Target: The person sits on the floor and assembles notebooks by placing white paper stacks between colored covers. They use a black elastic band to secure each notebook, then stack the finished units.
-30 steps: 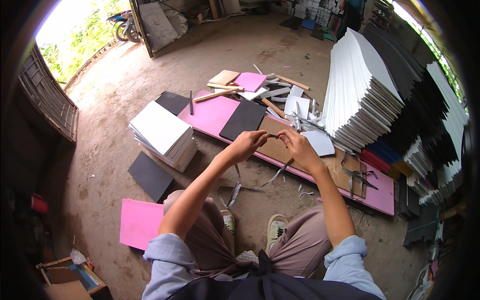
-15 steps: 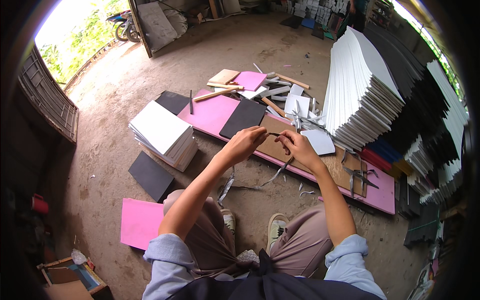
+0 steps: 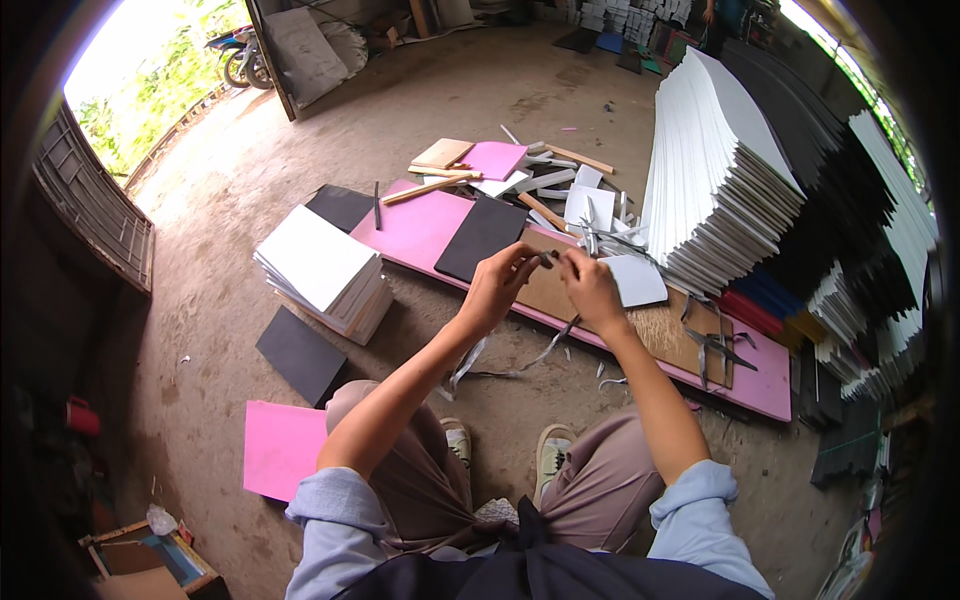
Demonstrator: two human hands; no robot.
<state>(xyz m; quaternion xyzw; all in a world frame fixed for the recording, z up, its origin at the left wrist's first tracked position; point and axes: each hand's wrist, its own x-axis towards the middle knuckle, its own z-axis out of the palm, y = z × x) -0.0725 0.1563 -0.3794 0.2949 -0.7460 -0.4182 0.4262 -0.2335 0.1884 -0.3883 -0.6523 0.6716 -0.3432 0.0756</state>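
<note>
My left hand (image 3: 500, 285) and my right hand (image 3: 591, 287) are raised close together over the low pink-topped board, fingers pinched. Between the fingertips shows a short dark bit of a thin grey strip (image 3: 547, 259). A long, crumpled tail of strip (image 3: 549, 355) hangs below my right hand and trails over the floor; I cannot make out how it joins the part in my fingers. Beneath the hands lies a brown board (image 3: 542, 290), beside a black sheet (image 3: 482, 238).
Scissors-like dark pieces and strips (image 3: 722, 348) lie at the board's right end. Behind are white offcuts (image 3: 590, 205) and wooden sticks (image 3: 432, 187). Tall stacks of white sheets (image 3: 700, 180) rise at right. A white stack (image 3: 315, 260) and a pink sheet (image 3: 284, 448) sit left.
Both hands have shifted slightly and the fingers have turned around the strip; the stretch between them looks shorter and bunched. The view has moved a little.
</note>
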